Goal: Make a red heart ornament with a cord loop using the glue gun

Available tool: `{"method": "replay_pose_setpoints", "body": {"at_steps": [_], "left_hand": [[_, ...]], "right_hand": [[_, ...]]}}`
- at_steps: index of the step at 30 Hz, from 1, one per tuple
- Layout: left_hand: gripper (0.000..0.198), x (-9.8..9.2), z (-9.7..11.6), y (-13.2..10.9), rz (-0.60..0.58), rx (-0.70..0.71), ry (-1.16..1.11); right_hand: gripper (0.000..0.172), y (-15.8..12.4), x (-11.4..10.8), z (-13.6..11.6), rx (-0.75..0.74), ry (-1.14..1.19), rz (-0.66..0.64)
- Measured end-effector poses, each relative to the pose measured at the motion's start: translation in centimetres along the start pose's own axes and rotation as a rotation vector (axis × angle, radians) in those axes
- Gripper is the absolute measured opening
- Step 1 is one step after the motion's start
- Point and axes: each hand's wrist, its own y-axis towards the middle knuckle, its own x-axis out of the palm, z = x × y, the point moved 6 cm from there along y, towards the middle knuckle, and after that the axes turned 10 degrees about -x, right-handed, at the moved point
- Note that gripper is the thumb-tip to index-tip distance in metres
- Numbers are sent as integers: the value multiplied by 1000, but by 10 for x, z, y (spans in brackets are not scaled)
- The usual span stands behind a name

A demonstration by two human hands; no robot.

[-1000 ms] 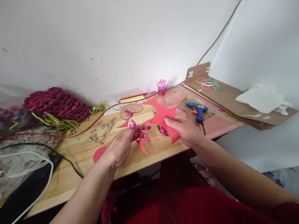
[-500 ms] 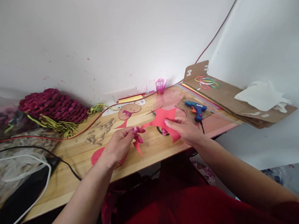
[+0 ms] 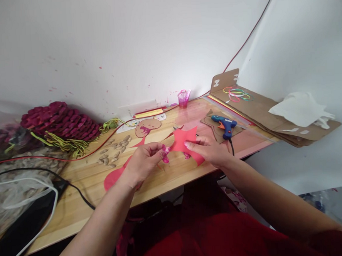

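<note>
A piece of red paper [image 3: 184, 138] with curved, pointed edges is held up over the table. My right hand [image 3: 210, 152] pinches its right side, thumb on top. My left hand [image 3: 145, 160] is closed, its pink-stained fingertips pinched at the paper's left edge. Beneath that wrist lies a rounded red paper shape [image 3: 112, 178], partly covered by my forearm. Scissors [image 3: 175, 128] lie behind the held paper, mostly hidden. A pointed red scrap [image 3: 140, 143] rests beyond my left hand.
A blue glue gun [image 3: 225, 125] lies on cardboard at right, its cord trailing off the front edge. Pistachio-like shells [image 3: 117, 148], a spotted cardboard shape [image 3: 147, 127], a pink-stained cup [image 3: 183, 99] and a magenta scaly craft piece [image 3: 60, 121] are about. Cables [image 3: 76, 188] cross the left side.
My left hand has moved right, closer to the held paper. The narrow red strip hanging below its fingers no longer shows clearly. My right hand keeps its grip, shifting slightly left with the paper.
</note>
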Motion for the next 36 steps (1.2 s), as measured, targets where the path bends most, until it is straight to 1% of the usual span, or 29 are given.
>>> {"method": "replay_pose_setpoints", "body": {"at_steps": [4,6,7,9,10,12,13,14,16,18,21,24,28,32,36], "left_hand": [[34,3,-3,1,50,-7,64],[32,-2,-6,2,39,10,144],[32,-8,-8,4,40,26,188],[32,-27,-11,11,89,53,295],[30,-42,-13,16,180,46,363],[26,-71,-20,30,337,-29,582],[26,-82,-25,38,374,-94,697],[26,-90,-31,46,374,-150,806],[23,-100,-39,59,373,-190,857],[20,-100,-46,69,347,-201,875],[16,-94,-54,75,314,-197,883],[14,-90,-58,76,295,-190,877],[11,-88,-56,72,293,-162,867],[14,-86,-55,68,315,-121,854],[10,-84,-59,68,307,-97,832]], "right_hand": [[34,0,-1,-2,-76,-90,-28],[34,0,-5,-2,-85,-125,-34],[34,0,-7,-3,-86,-140,-33],[33,0,-11,-5,-96,-164,-32],[34,0,-13,-6,-103,-176,-33],[35,0,-16,-9,-109,-191,-41],[34,0,-16,-9,-106,-191,-45],[33,0,-16,-10,-98,-183,-48],[32,-1,-14,-9,-70,-163,-60],[31,-2,-12,-6,-40,-154,-61],[29,-4,-11,-1,-17,-153,-57],[28,-5,-12,9,17,-115,-66],[30,-4,-14,20,37,-81,-60],[30,-4,-10,18,12,-71,-61],[30,-3,-7,15,35,2,-31]]}}
